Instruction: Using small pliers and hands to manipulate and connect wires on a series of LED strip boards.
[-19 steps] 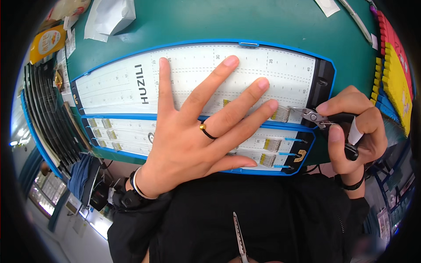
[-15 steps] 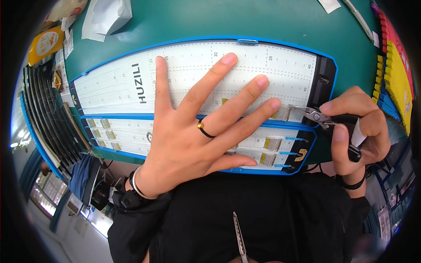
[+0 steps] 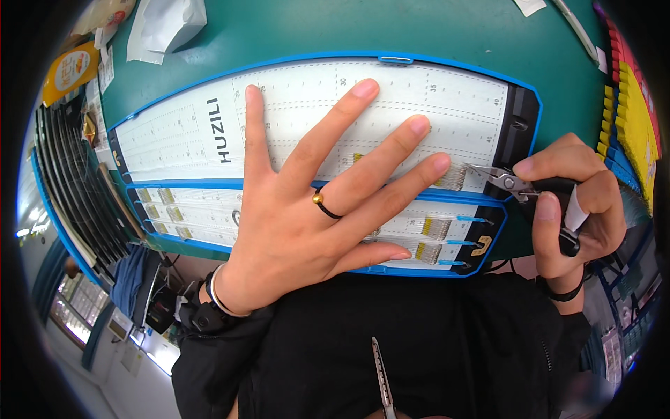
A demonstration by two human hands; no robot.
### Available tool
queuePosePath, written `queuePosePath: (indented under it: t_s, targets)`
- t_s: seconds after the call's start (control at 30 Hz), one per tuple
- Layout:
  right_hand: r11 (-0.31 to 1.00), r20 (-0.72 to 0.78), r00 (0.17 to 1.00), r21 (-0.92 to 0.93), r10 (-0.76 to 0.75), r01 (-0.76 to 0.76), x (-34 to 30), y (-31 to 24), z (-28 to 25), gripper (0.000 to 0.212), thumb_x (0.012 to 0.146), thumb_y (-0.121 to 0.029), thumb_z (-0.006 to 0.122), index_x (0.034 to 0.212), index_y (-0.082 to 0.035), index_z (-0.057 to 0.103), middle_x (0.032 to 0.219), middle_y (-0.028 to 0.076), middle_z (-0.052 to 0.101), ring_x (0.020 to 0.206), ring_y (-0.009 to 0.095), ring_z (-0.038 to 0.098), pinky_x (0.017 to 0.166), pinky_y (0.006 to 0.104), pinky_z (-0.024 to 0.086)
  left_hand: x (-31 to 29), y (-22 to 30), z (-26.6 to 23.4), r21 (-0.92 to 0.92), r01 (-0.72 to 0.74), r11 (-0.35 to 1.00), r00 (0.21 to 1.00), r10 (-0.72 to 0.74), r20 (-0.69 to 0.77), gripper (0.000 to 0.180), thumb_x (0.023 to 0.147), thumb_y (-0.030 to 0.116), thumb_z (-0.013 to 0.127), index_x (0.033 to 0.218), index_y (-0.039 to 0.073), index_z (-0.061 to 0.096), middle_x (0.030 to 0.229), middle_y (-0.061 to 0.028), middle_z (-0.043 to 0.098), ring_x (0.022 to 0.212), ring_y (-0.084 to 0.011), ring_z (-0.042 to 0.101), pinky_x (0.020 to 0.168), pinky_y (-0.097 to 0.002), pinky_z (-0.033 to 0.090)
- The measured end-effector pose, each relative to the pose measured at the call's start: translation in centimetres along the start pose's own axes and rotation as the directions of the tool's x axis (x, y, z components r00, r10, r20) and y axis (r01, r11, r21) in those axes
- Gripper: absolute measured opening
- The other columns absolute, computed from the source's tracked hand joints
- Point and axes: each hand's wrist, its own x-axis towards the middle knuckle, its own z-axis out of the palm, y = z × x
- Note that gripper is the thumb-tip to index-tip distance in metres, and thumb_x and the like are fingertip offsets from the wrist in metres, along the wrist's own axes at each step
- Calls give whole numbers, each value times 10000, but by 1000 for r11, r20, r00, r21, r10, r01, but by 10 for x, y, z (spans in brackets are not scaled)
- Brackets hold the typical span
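An opened fishing rig case (image 3: 188,146) with blue edges and white ruled boards lies in front of me. My left hand (image 3: 300,195) rests flat across it, palm down and fingers spread, with a black cord ring on one finger. In my right hand (image 3: 590,199) is a pair of small cutting nippers (image 3: 513,183) with black handles. Their tips point left at a bundle of thin lines (image 3: 455,177) just beyond my little fingertip; whether they touch it I cannot tell. More bundles (image 3: 436,229) lie on the nearer half, beside blue ties (image 3: 473,219).
The case sits on a green table mat (image 3: 293,28). White paper packaging (image 3: 166,28) lies far left, near an orange packet (image 3: 70,73) and a rack of dark curved panels (image 3: 73,181). Yellow, red and blue foam pieces (image 3: 635,119) stand right; a pen (image 3: 576,29) lies far right.
My right hand and the nippers have shifted slightly right, and the nippers' tips sit a little higher by the line bundle. My left hand stays spread in nearly the same place.
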Motion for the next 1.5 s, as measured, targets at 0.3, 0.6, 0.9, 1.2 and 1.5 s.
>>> queuePosePath:
  t_s: [0.3,0.6,0.9,1.2,1.5]
  targets:
    - [998,-24,999,46,32,-31,1,0,1,234,842,23,561,829,-84,353,918,228,657,726,193,543,671,315,436,1,-4,-3,-40,-44,998,999,43,-17,697,879,699,387,1287,210,668,1427,17,558,1387,-353,432,1120,-731,140]
    - [997,-47,998,80,28,-24,-2,0,0,237,835,17,572,824,-83,358,914,230,656,731,190,541,661,308,421,0,-4,-5,-68,-48,997,998,46,-31,685,888,677,398,1298,195,661,1425,8,564,1389,-352,438,1127,-720,134]
    - [997,-23,999,68,-25,26,1,4,2,273,790,70,606,839,-80,384,901,254,682,696,196,579,630,302,438,0,-5,-3,-61,-61,996,998,59,-31,677,895,669,400,1306,194,655,1420,11,570,1378,-352,454,1139,-709,98]
    - [988,-66,995,143,76,-66,1,-2,6,251,849,9,581,853,-87,349,930,220,643,769,199,534,711,318,425,-2,-6,-4,-71,-49,996,998,47,-30,673,889,671,406,1306,205,654,1421,18,569,1381,-348,450,1142,-710,98]
    - [995,-45,998,83,52,-48,-2,2,-4,236,847,32,567,833,-78,358,911,228,661,740,203,555,687,325,430,4,0,-3,-79,-48,996,998,46,-35,676,886,672,412,1307,201,653,1424,21,565,1385,-349,444,1136,-715,105]
